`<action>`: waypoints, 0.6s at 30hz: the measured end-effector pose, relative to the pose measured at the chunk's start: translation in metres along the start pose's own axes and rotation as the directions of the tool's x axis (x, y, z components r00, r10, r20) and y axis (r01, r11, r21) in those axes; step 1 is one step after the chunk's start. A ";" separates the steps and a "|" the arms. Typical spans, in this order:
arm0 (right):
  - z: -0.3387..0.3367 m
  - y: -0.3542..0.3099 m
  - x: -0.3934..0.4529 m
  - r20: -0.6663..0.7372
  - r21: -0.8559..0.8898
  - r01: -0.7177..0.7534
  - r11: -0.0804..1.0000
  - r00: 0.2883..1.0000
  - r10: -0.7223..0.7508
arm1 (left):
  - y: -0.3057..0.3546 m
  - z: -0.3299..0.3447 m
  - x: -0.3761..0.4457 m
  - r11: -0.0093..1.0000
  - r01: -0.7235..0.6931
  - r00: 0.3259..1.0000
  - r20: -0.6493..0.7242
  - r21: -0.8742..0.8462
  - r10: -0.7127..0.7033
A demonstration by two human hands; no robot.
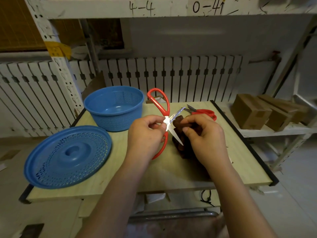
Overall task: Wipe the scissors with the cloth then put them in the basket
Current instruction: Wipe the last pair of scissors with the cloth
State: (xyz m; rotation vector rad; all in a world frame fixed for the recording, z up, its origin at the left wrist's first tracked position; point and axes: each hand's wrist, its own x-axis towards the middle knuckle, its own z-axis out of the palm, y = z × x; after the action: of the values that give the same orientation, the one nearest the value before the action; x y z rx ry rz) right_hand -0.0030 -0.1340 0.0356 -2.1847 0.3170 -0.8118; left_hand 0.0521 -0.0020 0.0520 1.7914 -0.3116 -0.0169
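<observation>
Over the middle of the table (120, 177), the left hand (145, 136) pinches the open scissors (165, 121) at the pivot, while the right hand (204, 134) pinches the dark cloth (180, 123) against a blade. The scissors look stiff and sharp-edged, safest held by the handles; the cloth is soft. The basket (114, 108) sits at ten o'clock.

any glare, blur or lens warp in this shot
Head view: bright glare on the scissors blade by the left hand; wide-angle bending of the shelf posts at the edges; dim, soft lower corners; the brown cloth is dark, little texture showing.
</observation>
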 end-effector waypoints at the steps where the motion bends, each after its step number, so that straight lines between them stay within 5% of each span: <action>1: 0.000 0.000 -0.001 -0.002 0.036 -0.030 0.999 1.000 0.030 | 0.000 0.000 -0.001 1.000 0.000 1.000 0.003 0.003 0.000; 18: 0.010 -0.015 -0.018 0.051 0.584 -0.178 0.792 0.982 0.183 | -0.010 -0.001 -0.005 0.977 -0.155 0.985 -0.053 0.148 0.164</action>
State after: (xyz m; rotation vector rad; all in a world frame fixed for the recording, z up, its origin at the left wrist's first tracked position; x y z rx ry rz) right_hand -0.0107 -0.1101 0.0338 -1.5397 0.2330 -0.6944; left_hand 0.0492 0.0021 0.0422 1.9000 -0.4178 0.1822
